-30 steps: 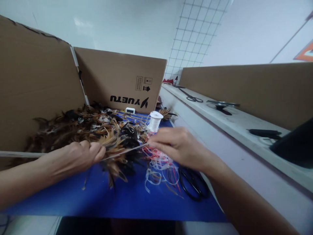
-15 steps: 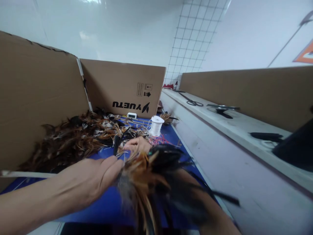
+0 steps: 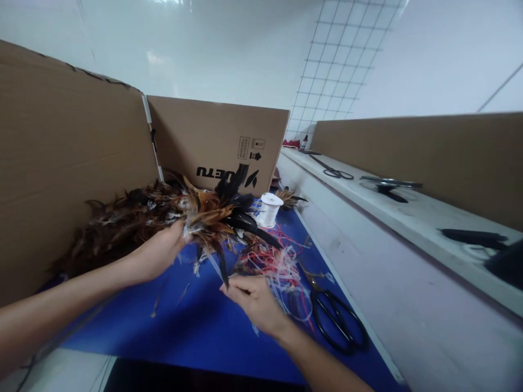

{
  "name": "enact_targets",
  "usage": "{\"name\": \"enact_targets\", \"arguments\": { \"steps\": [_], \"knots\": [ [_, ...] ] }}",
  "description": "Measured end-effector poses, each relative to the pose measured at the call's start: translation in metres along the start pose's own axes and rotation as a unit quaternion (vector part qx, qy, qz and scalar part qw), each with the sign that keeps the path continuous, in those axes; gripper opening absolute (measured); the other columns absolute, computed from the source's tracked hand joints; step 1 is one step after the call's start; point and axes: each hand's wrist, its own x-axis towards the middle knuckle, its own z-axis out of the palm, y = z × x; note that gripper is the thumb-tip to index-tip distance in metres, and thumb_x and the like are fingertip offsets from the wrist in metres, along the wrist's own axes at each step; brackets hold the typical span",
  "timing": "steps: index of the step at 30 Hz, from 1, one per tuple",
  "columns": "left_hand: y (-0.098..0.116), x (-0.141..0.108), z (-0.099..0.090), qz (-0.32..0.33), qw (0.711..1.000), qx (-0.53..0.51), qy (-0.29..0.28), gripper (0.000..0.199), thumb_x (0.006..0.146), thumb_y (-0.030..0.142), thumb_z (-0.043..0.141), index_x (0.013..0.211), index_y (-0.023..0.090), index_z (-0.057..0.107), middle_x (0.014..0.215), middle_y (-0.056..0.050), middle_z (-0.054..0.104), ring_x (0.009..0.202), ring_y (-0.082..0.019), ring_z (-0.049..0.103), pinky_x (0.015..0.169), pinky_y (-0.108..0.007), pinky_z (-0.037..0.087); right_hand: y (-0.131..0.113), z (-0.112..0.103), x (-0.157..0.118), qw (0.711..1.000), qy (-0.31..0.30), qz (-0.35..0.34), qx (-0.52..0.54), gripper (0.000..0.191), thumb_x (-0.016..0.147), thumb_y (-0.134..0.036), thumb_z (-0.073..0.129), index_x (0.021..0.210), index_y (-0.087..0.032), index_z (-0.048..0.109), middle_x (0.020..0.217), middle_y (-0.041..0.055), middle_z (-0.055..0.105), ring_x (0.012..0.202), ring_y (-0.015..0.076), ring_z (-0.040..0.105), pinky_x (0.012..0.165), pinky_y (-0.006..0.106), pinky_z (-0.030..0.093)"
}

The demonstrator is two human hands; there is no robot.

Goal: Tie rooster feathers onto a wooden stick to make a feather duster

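My left hand (image 3: 163, 251) is closed around the base of a bunch of brown and black feathers (image 3: 212, 215), which fans out up and to the right. A thin whitish strip (image 3: 213, 263) runs from the bunch's base down to my right hand (image 3: 255, 300). The fingers of that hand are pinched on the strip, beside the tip of a hanging black feather. To the left lies a large heap of loose brown feathers (image 3: 106, 239). A tangle of red and clear strings (image 3: 281, 264) lies just beyond my right hand.
Black-handled scissors (image 3: 341, 321) lie right of my right hand on the blue tabletop (image 3: 163, 326). Behind the strings stands a white spool (image 3: 269, 209). Cardboard panels (image 3: 212, 136) wall the left and back. Along the right, a ledge (image 3: 368, 201) holds another pair of scissors (image 3: 337, 173).
The feather bunch has swung from low front up and away. My right hand has come nearer and lower, drawing the strip out straight. The scissors on the table have come into sight.
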Motion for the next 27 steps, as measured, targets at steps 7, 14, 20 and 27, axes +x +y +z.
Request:
{"name": "enact_targets", "arguments": {
  "steps": [7,14,20,27],
  "knots": [
    [-0.002,0.005,0.008,-0.164,0.956,-0.23,-0.081,0.031,0.086,0.05,0.035,0.08,0.02,0.034,0.064,0.005,0.036,0.044,-0.005,0.03,0.039,-0.017,0.02,0.005,0.009,-0.005,0.99,0.054,-0.064,-0.113,0.03,0.092,-0.031,0.043,0.074,-0.018,0.063,0.063,-0.0012,0.055,0.058,0.0107,0.049,0.057,0.023,0.038],
    [-0.013,0.007,0.006,-0.195,0.913,-0.337,-0.125,0.036,0.081,0.054,0.044,0.082,0.019,0.035,0.07,0.006,0.035,0.044,-0.002,0.023,0.038,-0.014,0.012,0.008,0.023,-0.013,0.903,0.141,-0.228,-0.337,0.024,0.09,-0.015,0.041,0.079,-0.016,0.061,0.06,0.0015,0.056,0.056,0.0127,0.051,0.057,0.027,0.036],
    [-0.024,0.008,0.026,-0.207,0.944,-0.223,-0.125,0.035,0.08,0.054,0.041,0.078,0.02,0.035,0.066,0.005,0.038,0.043,-0.005,0.031,0.039,-0.017,0.02,-0.018,0.018,-0.013,0.862,0.149,-0.26,-0.409,0.025,0.089,-0.013,0.042,0.069,-0.017,0.057,0.054,-0.0003,0.044,0.052,0.0122,0.04,0.054,0.03,0.027],
    [-0.029,0.002,0.052,-0.082,0.986,0.05,-0.133,0.022,0.084,0.038,0.035,0.077,0.019,0.042,0.067,-0.003,0.056,0.059,-0.017,0.053,0.058,-0.029,0.037,-0.042,-0.008,0.001,0.84,0.098,-0.289,-0.449,0.023,0.087,-0.013,0.041,0.071,-0.018,0.057,0.058,0.0001,0.046,0.057,0.0127,0.042,0.058,0.03,0.029]
  ]
}}
